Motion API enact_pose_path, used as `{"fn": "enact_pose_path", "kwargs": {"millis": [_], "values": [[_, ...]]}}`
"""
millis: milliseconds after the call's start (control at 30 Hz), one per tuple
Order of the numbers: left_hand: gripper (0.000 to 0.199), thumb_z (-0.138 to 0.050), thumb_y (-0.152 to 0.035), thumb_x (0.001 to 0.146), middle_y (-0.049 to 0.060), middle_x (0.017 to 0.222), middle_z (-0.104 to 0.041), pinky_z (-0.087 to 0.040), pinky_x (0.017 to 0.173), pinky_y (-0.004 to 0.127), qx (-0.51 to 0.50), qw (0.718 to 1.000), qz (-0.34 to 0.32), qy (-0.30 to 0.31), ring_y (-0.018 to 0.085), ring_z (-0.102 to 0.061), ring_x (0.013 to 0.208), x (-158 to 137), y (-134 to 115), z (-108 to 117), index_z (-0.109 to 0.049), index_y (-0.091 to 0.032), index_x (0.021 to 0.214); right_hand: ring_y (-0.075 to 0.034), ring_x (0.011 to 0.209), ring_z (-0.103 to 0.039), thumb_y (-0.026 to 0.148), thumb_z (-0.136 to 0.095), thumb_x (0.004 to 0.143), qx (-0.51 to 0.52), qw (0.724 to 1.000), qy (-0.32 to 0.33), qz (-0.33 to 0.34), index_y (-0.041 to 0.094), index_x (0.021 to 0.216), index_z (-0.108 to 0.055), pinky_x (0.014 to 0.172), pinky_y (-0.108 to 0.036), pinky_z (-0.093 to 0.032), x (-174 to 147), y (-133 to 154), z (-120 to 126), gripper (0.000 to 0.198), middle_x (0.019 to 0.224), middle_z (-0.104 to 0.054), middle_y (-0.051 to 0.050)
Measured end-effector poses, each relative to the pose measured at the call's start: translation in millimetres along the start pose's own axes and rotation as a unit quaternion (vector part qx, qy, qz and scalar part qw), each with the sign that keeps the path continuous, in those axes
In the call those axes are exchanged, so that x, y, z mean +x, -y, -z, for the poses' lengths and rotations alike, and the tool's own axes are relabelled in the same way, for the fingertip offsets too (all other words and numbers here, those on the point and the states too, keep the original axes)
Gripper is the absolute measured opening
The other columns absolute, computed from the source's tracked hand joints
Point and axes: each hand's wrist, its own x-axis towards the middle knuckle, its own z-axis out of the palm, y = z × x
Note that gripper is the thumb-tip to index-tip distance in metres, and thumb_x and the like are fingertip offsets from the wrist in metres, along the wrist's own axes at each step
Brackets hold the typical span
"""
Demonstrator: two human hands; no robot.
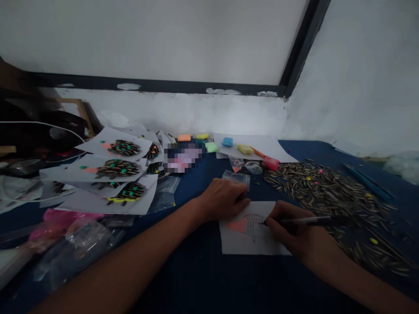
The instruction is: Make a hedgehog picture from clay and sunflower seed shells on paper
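A small white sheet of paper (pixel 238 246) lies on the dark blue tabletop in front of me. It carries a coral-orange patch (pixel 238 225) and a dark drawn outline with rows of short marks. My right hand (pixel 291 229) is closed around a black pen (pixel 304 221), its tip touching or just above the drawing. At the sheet's upper left corner rests my left hand (pixel 225 198), fingers bent and holding the paper down; the undersides of its fingers are hidden.
Loose striped sunflower seeds (pixel 327 187) spread to the right, near a blue slim tool (pixel 369 181). Sheets with seed-covered figures (pixel 124 169) stack at the left, above clear plastic bags (pixel 85 235). Coloured clay packets (pixel 227 141) line the back by the wall.
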Motion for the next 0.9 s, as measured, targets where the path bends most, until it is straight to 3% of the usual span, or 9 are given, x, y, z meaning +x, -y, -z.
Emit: {"fn": "enact_pose_path", "kwargs": {"millis": [500,900], "values": [[0.02,-0.049,-0.035,0.087,0.001,0.075,-0.064,-0.035,0.059,0.026,-0.004,1.0,-0.003,0.005,0.016,-0.058,0.069,-0.3,-0.5,1.9,-0.053,-0.018,0.076,-0.011,0.044,-0.041,0.037,-0.053,0.075,0.014,0.999,-0.041,-0.011,0.023,0.059,-0.046,0.039,-0.024,-0.029,1.6,5.5,3.9,0.022,0.052,-0.045,0.004],[0.02,-0.049,-0.035,0.086,0.0,0.074,-0.063,-0.034,0.057,0.027,-0.001,1.0,-0.003,-0.005,0.016,-0.057,0.068,-0.2,0.4,-0.1,-0.054,-0.019,0.076,-0.013,0.049,-0.045,0.039,-0.053,0.077,0.004,1.0,-0.019,-0.02,0.023,0.064,-0.049,0.042,-0.025,-0.032,1.0,-0.8,3.1,0.021,0.055,-0.05,0.002]]}}
